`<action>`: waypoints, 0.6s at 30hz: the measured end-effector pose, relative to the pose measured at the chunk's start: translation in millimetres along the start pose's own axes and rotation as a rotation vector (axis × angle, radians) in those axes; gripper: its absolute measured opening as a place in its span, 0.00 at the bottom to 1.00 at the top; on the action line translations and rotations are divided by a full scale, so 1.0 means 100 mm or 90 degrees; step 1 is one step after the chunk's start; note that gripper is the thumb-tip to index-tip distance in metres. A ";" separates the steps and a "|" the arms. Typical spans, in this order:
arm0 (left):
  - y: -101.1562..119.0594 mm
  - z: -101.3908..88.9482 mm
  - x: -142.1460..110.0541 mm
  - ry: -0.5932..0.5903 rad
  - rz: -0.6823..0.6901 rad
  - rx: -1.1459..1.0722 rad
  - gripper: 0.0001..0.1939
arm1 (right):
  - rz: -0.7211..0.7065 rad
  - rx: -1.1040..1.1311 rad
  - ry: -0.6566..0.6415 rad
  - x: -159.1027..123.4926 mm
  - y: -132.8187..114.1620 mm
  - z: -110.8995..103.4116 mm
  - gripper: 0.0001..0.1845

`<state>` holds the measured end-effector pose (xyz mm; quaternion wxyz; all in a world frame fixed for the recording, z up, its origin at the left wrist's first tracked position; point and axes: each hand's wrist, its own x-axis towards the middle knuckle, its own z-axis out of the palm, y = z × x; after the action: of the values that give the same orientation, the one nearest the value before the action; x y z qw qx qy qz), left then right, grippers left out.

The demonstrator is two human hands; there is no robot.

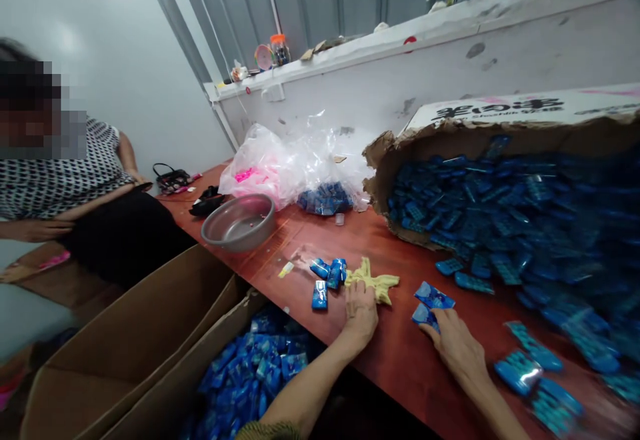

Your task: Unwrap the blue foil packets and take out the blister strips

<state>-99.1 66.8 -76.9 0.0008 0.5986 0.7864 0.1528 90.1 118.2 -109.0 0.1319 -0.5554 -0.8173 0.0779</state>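
On the red-brown table, my left hand (361, 313) has its fingers curled down on a pale yellow, crumpled piece (380, 285) with several lobes sticking out; its material is unclear. Several small blue packets (320, 295) lie just left of that hand. My right hand (455, 341) is closed on small blue packets (433, 295), pinched between thumb and fingers at the table surface. To its right lie more blue packets (520, 368), with teal pieces showing through some of them.
A torn carton (383, 160) spills blue packets rightward. Below left, a cardboard box (125, 340) stands beside a heap of blue packets (255, 367). A metal bowl (237, 223) and plastic bags (275, 160) occupy the table's far end. Another person (100, 160) sits at left.
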 end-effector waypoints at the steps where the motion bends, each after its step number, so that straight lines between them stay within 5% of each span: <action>1: 0.00 0.01 -0.02 0.000 -0.004 -0.005 0.13 | 0.001 -0.003 -0.007 0.01 0.00 0.01 0.12; 6: 0.13 0.00 -0.24 -0.001 0.013 -0.067 0.18 | 0.016 0.002 -0.025 0.03 0.03 0.03 0.14; 11: 0.26 -0.06 -0.44 0.042 0.078 -0.129 0.17 | -0.061 0.046 0.025 0.02 0.16 0.09 0.14; 18: 0.13 0.05 -0.18 0.022 -0.008 -0.028 0.20 | -0.030 0.055 0.109 -0.12 0.01 0.00 0.19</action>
<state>-80.8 54.0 -81.5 0.0010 0.5906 0.7866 0.1803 95.8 107.3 -110.7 0.2273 -0.5345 -0.8116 0.0623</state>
